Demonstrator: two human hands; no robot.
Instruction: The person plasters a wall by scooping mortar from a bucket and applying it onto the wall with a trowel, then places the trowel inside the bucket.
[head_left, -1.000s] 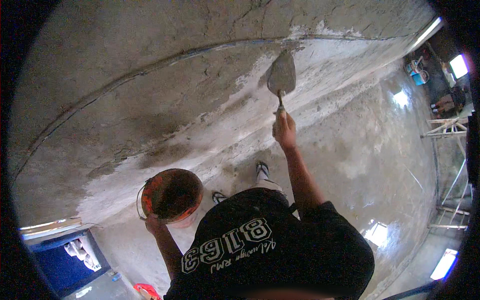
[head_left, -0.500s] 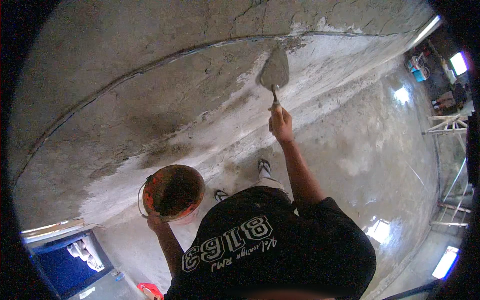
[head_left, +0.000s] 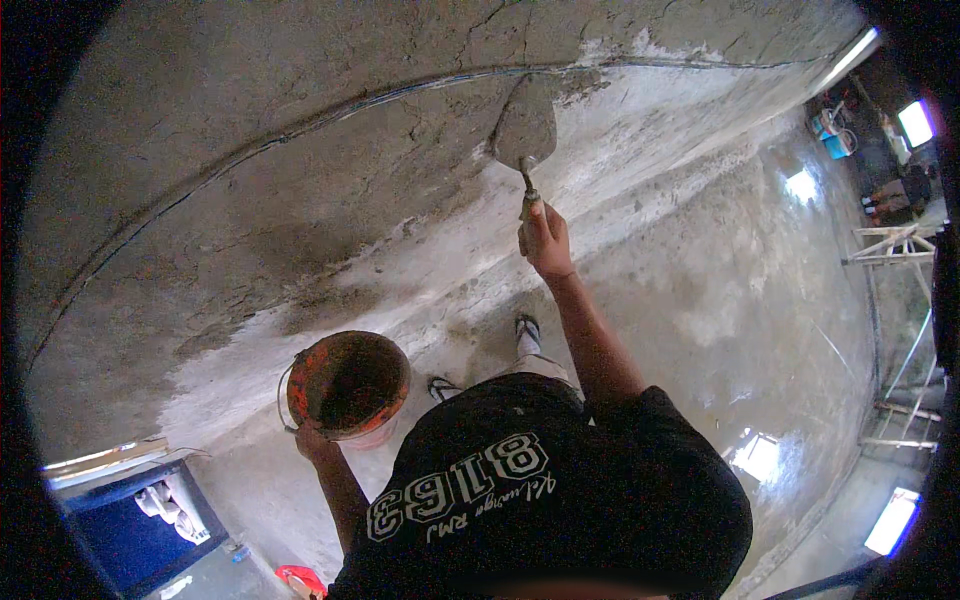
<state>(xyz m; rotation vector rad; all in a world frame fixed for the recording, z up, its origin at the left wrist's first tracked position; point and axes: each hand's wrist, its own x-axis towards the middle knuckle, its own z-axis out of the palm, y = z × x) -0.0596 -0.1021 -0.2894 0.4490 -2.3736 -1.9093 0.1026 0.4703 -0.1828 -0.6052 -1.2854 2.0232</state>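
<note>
My right hand (head_left: 546,240) is wrapped round the handle of a pointed trowel (head_left: 525,125). Its grey blade lies against the wall (head_left: 330,200), just below a cable (head_left: 380,98) that runs along the surface. Dark, wet-looking mortar covers part of the wall to the left of the blade, while paler bare plaster shows to the right and lower down. My left hand (head_left: 314,442) grips the rim of an orange bucket (head_left: 398,400) held out at my left side. The bucket's inside is dark and smeared; how much it contains is hard to tell.
Grey concrete floor (head_left: 700,300) stretches right of my sandalled feet. Pale scaffold frames (head_left: 895,245) and a blue bucket (head_left: 840,145) stand at the far right. A blue-covered opening (head_left: 130,530) and a red item (head_left: 302,578) are at lower left.
My right hand and the trowel have shifted a little to the left along the wall, and more of the blade's face shows. The left hand and bucket stay nearly still.
</note>
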